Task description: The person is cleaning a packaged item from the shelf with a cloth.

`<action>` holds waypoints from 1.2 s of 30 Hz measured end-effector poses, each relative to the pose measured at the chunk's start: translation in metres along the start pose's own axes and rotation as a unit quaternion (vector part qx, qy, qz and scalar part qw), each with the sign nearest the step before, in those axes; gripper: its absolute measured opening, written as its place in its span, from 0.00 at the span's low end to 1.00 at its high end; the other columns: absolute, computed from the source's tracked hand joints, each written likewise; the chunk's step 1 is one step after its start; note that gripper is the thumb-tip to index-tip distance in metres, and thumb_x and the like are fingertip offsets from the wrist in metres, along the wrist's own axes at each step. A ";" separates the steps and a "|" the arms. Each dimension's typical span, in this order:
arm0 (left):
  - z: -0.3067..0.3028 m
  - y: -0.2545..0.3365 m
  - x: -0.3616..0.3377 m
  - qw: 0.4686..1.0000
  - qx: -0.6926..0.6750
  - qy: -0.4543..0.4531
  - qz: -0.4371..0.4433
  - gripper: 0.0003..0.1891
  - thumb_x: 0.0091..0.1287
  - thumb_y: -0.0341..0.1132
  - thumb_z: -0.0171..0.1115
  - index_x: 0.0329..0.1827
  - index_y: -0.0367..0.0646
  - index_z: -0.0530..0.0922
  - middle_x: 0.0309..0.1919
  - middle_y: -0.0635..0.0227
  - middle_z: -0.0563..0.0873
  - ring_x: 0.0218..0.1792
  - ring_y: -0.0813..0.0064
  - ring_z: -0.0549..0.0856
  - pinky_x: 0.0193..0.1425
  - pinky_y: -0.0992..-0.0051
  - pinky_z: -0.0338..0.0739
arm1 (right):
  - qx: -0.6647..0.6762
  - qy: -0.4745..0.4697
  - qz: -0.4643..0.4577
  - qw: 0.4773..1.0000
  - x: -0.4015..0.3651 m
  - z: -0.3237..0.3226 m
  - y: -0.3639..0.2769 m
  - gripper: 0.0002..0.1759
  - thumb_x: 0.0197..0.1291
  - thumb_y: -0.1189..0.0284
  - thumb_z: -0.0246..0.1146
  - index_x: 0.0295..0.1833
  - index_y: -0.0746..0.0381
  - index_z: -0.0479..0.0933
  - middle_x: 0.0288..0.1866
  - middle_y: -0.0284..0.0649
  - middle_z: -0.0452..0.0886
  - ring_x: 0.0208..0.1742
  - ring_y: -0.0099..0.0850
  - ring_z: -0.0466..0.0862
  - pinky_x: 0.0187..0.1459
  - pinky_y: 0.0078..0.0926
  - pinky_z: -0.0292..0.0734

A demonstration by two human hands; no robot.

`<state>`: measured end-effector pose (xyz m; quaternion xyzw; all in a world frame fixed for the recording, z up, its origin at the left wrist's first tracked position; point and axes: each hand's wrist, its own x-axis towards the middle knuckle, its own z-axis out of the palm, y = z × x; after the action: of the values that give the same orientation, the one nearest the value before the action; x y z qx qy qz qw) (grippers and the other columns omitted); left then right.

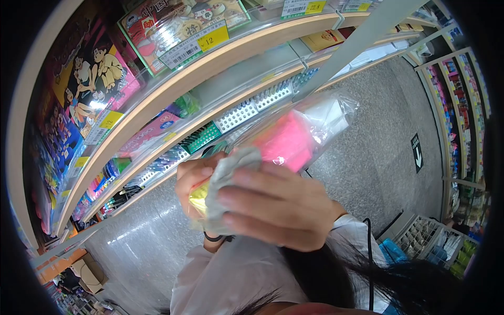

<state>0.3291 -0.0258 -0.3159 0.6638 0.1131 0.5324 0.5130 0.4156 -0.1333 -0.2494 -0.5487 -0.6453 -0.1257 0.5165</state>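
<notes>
My left hand [190, 181] is closed round one end of a clear plastic package [320, 123]. Inside it show a bright pink piece [286, 139] and a white part at the far end; the kind of item does not show. A shiny gold part [199, 199] sticks out beside my left fingers. My right hand [283, 207] has its fingers bent over a grey cloth [231, 178], pressing it against the near end of the package. The cloth and right fingers are slightly blurred and hide part of the package.
Curved shelves [178, 79] with price tags run along the left, holding boxed games [184, 26] and pen racks [247, 113]. Grey floor [362, 152] lies beyond the package. More shelves [457, 121] stand right, wire baskets [428, 239] lower right, and a cardboard box [89, 273] lower left.
</notes>
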 end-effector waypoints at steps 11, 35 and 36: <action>0.000 0.005 0.013 0.985 0.138 -0.021 0.107 0.41 0.35 0.49 0.83 0.48 0.40 0.68 0.34 0.63 0.78 0.33 0.70 0.80 0.36 0.76 0.76 | -0.115 0.066 0.150 0.980 -0.017 -0.027 0.014 0.10 0.51 0.81 0.61 0.40 0.67 0.81 0.46 0.46 0.83 0.55 0.46 0.80 0.57 0.47 0.71; -0.026 0.030 -0.065 0.766 0.342 -0.474 0.267 0.19 0.61 0.38 0.55 0.56 0.59 0.74 0.47 0.71 0.78 0.52 0.71 0.79 0.49 0.70 0.72 | 0.303 -0.006 0.692 0.655 -0.138 -0.036 0.043 0.29 0.64 0.65 0.60 0.66 0.68 0.64 0.59 0.40 0.75 0.59 0.26 0.72 0.61 0.26 0.64; -0.027 0.028 -0.065 0.753 0.325 -0.512 0.256 0.19 0.59 0.37 0.56 0.55 0.59 0.76 0.45 0.72 0.79 0.52 0.71 0.78 0.51 0.69 0.72 | 0.306 -0.010 0.695 0.651 -0.145 -0.035 0.050 0.29 0.64 0.65 0.60 0.66 0.68 0.64 0.59 0.40 0.75 0.59 0.26 0.72 0.61 0.26 0.64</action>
<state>0.2695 -0.0683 -0.3346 0.9680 -0.1738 0.1557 0.0924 0.4559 -0.2245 -0.3713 -0.6486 -0.0823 0.4799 0.5850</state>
